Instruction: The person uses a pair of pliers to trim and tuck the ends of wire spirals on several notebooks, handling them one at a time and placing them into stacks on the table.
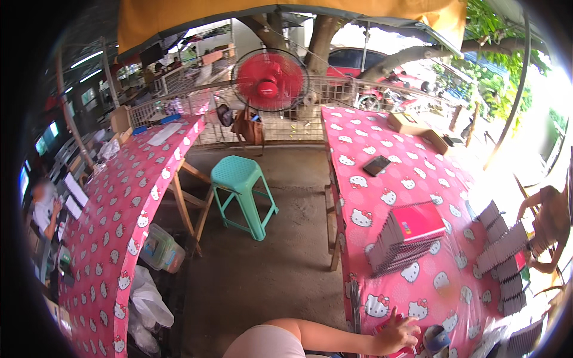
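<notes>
My left hand (395, 338) reaches in from the lower edge, its forearm stretched to the right over the pink table (409, 146). Its fingers are spread over a red-covered item (382, 325), mostly hidden under the hand. Close to the fingertips stands a dark blue, rounded object (436, 338) whose kind I cannot make out. Farther up the same table is a stack of spiral-bound notebooks (418, 222) with a red cover on top. My right hand is out of view.
Along the right edge stand more spiral-bound stacks (501, 247). A black phone (377, 166) and cardboard boxes (409, 123) lie farther back. A green stool (237, 173) and red fan (270, 80) are ahead. Another pink table (128, 203) runs left, with a person (45, 209) beyond.
</notes>
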{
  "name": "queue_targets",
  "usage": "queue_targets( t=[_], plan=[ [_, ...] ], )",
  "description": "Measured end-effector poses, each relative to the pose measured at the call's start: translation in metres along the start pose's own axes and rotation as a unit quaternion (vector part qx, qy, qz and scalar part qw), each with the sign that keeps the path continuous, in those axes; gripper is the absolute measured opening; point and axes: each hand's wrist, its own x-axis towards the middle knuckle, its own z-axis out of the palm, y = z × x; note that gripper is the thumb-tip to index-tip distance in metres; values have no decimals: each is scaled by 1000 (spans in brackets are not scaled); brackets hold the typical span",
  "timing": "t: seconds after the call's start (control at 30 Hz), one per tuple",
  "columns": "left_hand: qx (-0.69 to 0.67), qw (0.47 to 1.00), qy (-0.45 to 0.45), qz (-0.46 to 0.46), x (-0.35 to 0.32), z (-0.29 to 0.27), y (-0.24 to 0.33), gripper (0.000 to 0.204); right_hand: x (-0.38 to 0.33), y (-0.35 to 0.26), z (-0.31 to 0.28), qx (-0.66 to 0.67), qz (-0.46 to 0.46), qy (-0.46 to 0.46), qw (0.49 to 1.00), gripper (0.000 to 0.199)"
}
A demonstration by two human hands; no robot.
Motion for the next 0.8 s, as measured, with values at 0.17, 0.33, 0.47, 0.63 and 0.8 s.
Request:
queue_targets(
  t=[0.17,0.33,0.47,0.63,0.8],
  plan=[
    [-15,1000,-24,0,8,-23,1,11,-5,-41,-72,148,25,-92,984,42],
    [-10,1000,-29,2,16,-37,8,9,11,-41,-79,83,44,-81,992,39],
    [-22,999,-39,13,23,-41,12,9,13,-30,-55,144,-6,10,990,29],
    [-36,999,-21,21,24,-34,11,9,4,-132,-136,375,-192,-68,905,21],
    [-45,998,-31,19,26,-35,8,11,-27,-190,-131,517,-219,-201,803,20]
  ],
)
